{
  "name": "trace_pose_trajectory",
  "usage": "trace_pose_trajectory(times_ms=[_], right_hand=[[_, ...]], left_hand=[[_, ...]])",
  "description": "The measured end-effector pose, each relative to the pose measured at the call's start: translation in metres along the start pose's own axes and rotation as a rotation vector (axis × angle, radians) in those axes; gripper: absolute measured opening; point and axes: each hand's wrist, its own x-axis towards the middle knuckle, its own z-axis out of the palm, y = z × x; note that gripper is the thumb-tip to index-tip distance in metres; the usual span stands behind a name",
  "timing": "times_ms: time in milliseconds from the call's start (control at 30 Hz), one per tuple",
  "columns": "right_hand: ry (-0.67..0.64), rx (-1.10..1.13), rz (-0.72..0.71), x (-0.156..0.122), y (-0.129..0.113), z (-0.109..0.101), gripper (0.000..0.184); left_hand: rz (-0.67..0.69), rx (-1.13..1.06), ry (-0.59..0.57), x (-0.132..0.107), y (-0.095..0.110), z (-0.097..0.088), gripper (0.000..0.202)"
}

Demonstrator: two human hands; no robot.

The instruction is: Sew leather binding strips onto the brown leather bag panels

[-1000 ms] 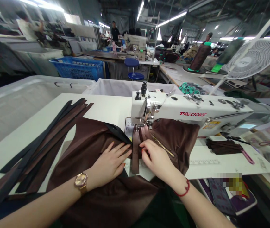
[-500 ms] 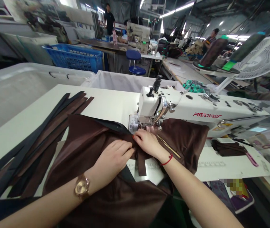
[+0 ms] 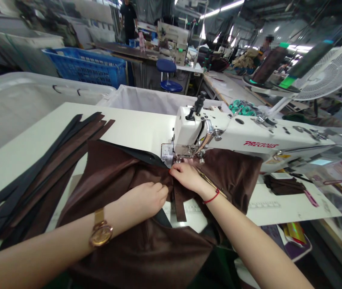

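Note:
A large piece of dark brown leather-like material [image 3: 110,172] lies across the bed of a white sewing machine [image 3: 219,130], partly hanging off the front edge. My left hand [image 3: 151,197] has its fingers curled closed on a fold of it. Close in front of the presser foot, my right hand [image 3: 185,176] pinches the material's edge. A narrow brown strip [image 3: 179,206] sticks out toward me between the hands. Beside my right wrist runs a gold metal zipper [image 3: 213,182] on the brown material. The needle area is partly hidden by my right fingers.
Long brown and black strips [image 3: 59,160] lie on the table's left. A small brown stack [image 3: 283,186] sits under the machine arm at right. White bins stand behind the table, with a blue crate [image 3: 86,68] beyond. Thread cones [image 3: 270,64] and a fan [image 3: 330,74] are at right.
My left fingers have curled in more tightly on the material, and the left wrist has turned. My right hand stays near the presser foot. The whole view has shifted slightly.

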Motion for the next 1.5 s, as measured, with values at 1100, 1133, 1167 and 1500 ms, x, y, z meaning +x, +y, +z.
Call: trace_pose_trajectory(times_ms=[1100,1133,1167,1500], right_hand=[[0.200,0.133,-0.250,-0.106,0.019,0.018,0.055],[0.162,0.097,-0.272,-0.108,0.021,0.015,0.054],[0.125,0.063,-0.296,-0.110,0.023,0.012,0.054],[0.061,-0.048,-0.370,-0.113,0.023,0.003,0.042]], left_hand=[[-0.057,-0.418,0.362,0.008,0.019,0.036,0.031],[-0.062,-0.430,0.356,0.009,0.019,0.034,0.030],[-0.068,-0.439,0.348,0.011,0.019,0.032,0.029],[-0.247,-0.706,0.266,0.022,0.023,0.026,0.020]])
